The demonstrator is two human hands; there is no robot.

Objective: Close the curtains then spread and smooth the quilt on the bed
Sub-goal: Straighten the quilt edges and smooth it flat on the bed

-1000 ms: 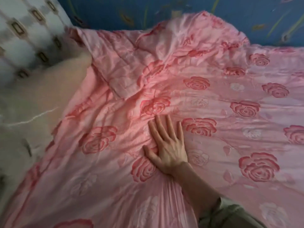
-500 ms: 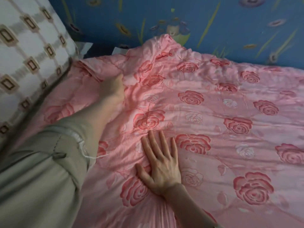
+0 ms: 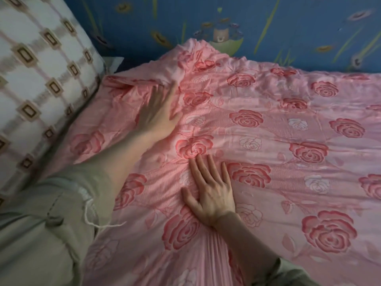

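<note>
A pink quilt [image 3: 278, 141] printed with red and white roses covers the bed across the head view. My left hand [image 3: 157, 112] lies flat on the quilt's upper left part, fingers straight and blurred by motion, beside a bunched ridge [image 3: 193, 56] at the far corner. My right hand [image 3: 210, 188] presses flat on the quilt near the middle, fingers spread and pointing away from me. Wrinkles run under and around both hands. No curtains are in view.
A white pillow [image 3: 39, 79] with brown square patterns leans at the left, touching the quilt's edge. A blue wall [image 3: 288, 25] with flower and bear pictures stands right behind the bed. My grey-green sleeve [image 3: 41, 234] fills the lower left.
My left hand reached in, gripped the quilt's folded far-left corner and laid it out; now it rests flat and slides over that area. My right hand stayed pressed in place.
</note>
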